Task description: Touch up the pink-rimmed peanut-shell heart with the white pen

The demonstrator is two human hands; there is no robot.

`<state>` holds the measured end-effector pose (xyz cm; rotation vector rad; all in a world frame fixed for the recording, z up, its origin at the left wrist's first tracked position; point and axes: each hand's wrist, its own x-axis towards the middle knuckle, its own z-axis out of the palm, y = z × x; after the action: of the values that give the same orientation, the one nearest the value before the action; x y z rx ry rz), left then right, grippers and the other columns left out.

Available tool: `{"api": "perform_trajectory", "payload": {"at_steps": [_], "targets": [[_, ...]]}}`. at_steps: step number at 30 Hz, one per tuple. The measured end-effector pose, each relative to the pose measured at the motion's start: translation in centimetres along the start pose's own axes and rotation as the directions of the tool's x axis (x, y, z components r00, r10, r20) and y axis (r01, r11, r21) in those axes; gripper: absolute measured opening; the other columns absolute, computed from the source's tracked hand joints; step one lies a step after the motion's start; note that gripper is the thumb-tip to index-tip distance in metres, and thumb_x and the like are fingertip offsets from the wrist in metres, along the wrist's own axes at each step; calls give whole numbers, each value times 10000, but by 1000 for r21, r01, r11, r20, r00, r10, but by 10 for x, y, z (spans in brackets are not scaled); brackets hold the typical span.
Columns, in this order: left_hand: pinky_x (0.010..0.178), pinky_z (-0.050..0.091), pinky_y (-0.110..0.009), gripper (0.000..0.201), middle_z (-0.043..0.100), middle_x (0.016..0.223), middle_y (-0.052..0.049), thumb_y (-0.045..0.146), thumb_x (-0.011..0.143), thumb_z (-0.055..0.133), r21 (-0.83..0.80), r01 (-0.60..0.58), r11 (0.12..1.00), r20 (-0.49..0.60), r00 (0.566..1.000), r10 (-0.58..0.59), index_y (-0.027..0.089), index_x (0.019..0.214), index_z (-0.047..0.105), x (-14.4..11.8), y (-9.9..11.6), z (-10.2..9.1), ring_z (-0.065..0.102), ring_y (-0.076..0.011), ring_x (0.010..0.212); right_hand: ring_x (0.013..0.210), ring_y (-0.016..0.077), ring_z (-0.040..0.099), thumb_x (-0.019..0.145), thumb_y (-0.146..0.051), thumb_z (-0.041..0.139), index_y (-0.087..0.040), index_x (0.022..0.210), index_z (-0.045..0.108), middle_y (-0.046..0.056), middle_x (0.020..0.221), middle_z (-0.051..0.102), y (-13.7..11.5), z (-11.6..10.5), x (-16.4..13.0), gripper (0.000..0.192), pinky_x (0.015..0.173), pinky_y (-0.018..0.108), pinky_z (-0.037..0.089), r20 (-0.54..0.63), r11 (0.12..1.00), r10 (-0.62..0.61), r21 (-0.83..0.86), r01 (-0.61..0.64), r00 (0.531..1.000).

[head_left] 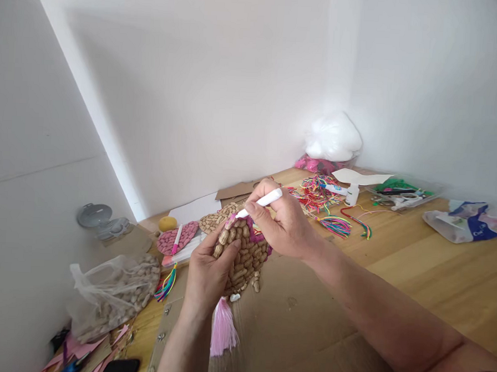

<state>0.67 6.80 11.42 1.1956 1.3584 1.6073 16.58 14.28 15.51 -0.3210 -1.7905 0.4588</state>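
My left hand (pixel 211 262) grips the left edge of a piece covered in peanut shells (pixel 244 261), its thumb lying across the shells. Pink colour runs along the piece's upper and right edge, while its middle is plain tan. A pink tassel (pixel 223 329) hangs below it. My right hand (pixel 278 218) is closed around a white marker pen (pixel 259 203), whose tip meets the pink upper edge. Below the piece lies brown cardboard (pixel 299 322). A loose peanut (pixel 255 282) shows by its lower right edge.
Left: a pink peanut-covered piece (pixel 177 238) with a marker (pixel 176 240) on it, and a bag of peanuts (pixel 118 296). Right: colourful cords (pixel 318 192), a small white bottle (pixel 352 195), a plastic tray of tools (pixel 406 194), and a tissue pack (pixel 469 221). A phone (pixel 120 368) lies front left.
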Motion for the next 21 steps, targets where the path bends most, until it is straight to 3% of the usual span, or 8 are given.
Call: {"api": "perform_trajectory", "payload": {"at_steps": [7,21], "targets": [[1028,534,-451,531,720,1239,-91,328,772,797,-108,19,994,42,999,-14,240,1279,667,0,-4,-1,658,-300,1184,774,148,540,994,-286,487,-199,854,523,16,811,578,0,3,-1,169,708,308,411,-2,1000,-7,12,7,1000],[1076,485,-476,521,710,1260,-79,328,776,787,-29,3,1000,-17,1000,-3,247,1277,670,1,-7,-3,636,-299,1212,830,173,546,964,-257,546,-202,837,532,9,788,618,-3,7,-5,139,823,362,356,17,987,-52,-153,54,999]]}}
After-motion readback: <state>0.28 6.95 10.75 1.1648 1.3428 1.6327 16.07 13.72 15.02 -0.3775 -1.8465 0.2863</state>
